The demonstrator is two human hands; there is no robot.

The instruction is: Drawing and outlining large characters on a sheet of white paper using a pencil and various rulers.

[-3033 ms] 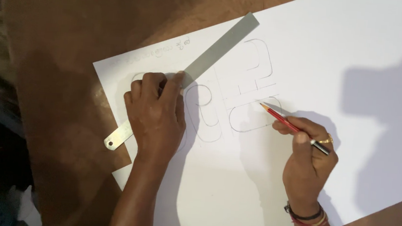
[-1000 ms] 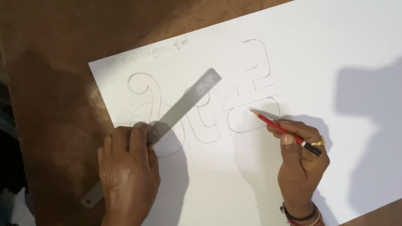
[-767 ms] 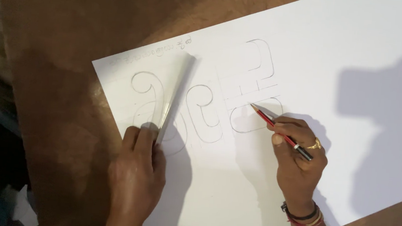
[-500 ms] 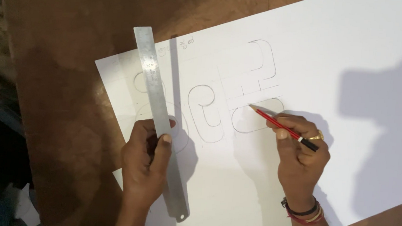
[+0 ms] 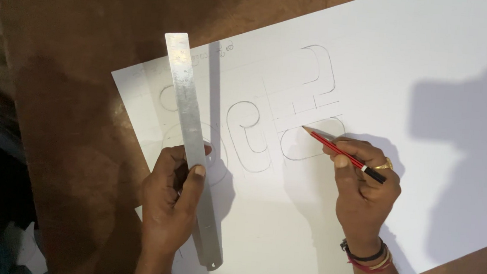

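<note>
Here the left hand (image 5: 170,204) grips a steel ruler (image 5: 191,144) near its lower half, thumb over the blade, holding it lifted and nearly upright across the left part of a large white sheet (image 5: 437,71); its shadow falls just to its right. The right hand (image 5: 362,185) pinches a red pencil (image 5: 342,153) in a writing grip, tip resting at the left edge of a rounded outline. The sheet lies on a brown table (image 5: 83,93). Progress, as judged from the paper: several large outlined letter shapes (image 5: 283,120) are already pencilled over faint guide lines, with a partly hidden curve behind the ruler. All are bare contours, unfilled; the sheet's right half is blank, so much drawing appears to remain.
</note>
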